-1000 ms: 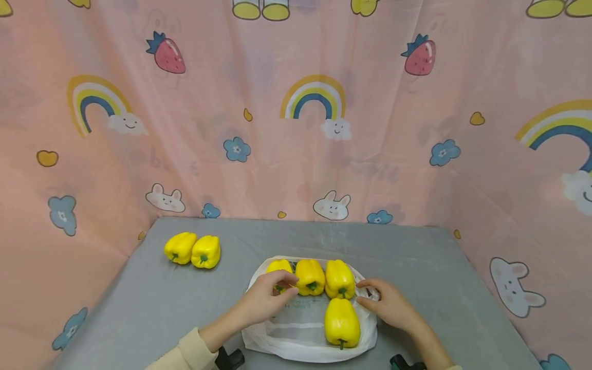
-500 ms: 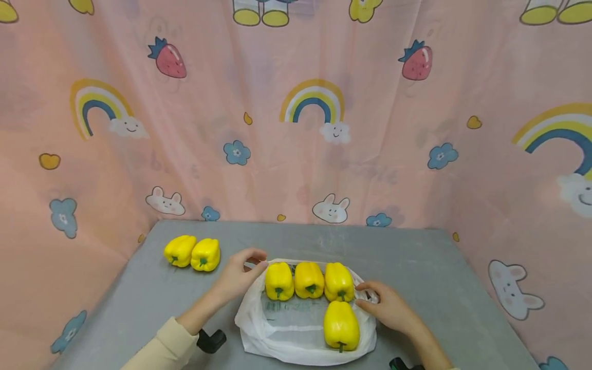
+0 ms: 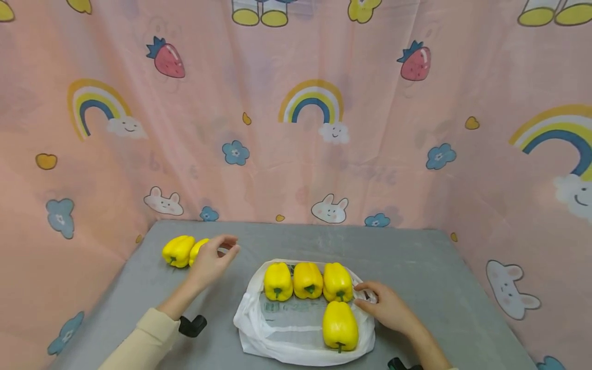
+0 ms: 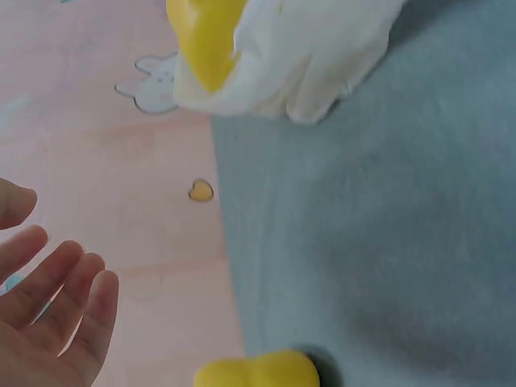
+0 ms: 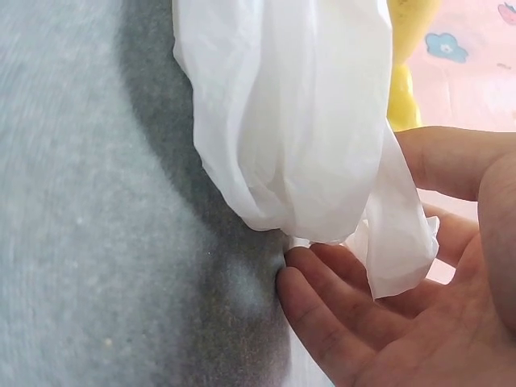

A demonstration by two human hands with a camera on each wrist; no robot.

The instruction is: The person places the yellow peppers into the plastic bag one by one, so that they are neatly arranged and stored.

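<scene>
A white plastic bag (image 3: 259, 336) lies spread open on the grey table. Several yellow bell peppers sit in it: three in a row at the back, one bell pepper (image 3: 340, 326) at the front right. At the bag's right edge, my right hand (image 3: 386, 306) holds the rim between thumb and fingers; a loose white flap (image 5: 399, 234) hangs over the palm in the right wrist view. My left hand (image 3: 210, 262) is raised with fingers parted and nothing in them. It partly covers one of two bell peppers on the left; the other bell pepper (image 3: 177, 251) shows fully.
The grey table (image 3: 407, 257) meets a pink printed curtain (image 3: 296, 169) at its back and both sides. A black wrist device (image 3: 192, 326) sits by the left forearm, another (image 3: 403, 364) by the right.
My left hand has left the back-left pepper in the bag and moved left toward the two loose peppers. The bag's left rim has spread outward slightly. My right hand stays at the bag's right edge.
</scene>
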